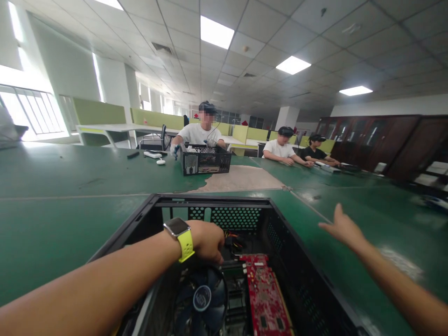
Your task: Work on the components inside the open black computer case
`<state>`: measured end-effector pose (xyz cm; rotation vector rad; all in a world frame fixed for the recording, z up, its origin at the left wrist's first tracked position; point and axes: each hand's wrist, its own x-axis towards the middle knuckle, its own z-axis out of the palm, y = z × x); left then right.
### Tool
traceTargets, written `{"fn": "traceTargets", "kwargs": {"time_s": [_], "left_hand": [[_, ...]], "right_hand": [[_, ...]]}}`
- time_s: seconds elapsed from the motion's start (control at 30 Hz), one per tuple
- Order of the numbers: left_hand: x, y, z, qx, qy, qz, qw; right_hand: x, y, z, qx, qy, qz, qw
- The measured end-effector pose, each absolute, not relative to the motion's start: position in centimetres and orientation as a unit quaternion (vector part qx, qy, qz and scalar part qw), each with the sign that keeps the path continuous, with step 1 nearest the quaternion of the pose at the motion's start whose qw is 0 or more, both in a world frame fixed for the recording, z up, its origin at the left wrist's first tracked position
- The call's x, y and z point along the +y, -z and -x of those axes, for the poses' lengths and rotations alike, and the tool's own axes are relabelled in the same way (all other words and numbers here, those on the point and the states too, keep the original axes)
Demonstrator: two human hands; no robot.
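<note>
The open case (pixel 308 280) sits nearest the viewer at 6 o'clock on the green table (pixel 70 196), its top panel removed and its perforated black walls exposed. Inside it, a round fan (pixel 201 298) lies at the near left, and a red card (pixel 268 298) lies just beside the fan at its 3 o'clock. Coloured wires (pixel 234 239) show beyond the card, toward the rear wall of the case. The left hand (pixel 206 240) is inside the case, directly above the fan's far edge, with fingers curled down into a loose fist; whether it grips anything cannot be told. A watch (pixel 178 231) with a yellow strap is on the left wrist. The right hand (pixel 343 228) is outside the case at its 3 o'clock, open and empty, fingers extended over the table and apart from the case wall. Farther away at 12 o'clock, a second case (pixel 206 161) stands on the table next to a worn bare patch (pixel 241 179). A person in white (pixel 199 133) sits behind it, hands at that case. Two more seated people (pixel 297 149) are at 1 o'clock.
</note>
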<state>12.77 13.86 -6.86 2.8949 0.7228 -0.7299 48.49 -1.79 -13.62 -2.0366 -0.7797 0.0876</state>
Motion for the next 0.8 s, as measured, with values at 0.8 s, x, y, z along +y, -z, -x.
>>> {"fn": "traceTargets", "kwargs": {"time_s": [0.8], "left_hand": [[13.7,6.6,-12.4,0.253,0.244,-0.936,0.002]], "right_hand": [[-5.6,4.0,-26.5,-0.795,0.005,0.575,0.194]]}}
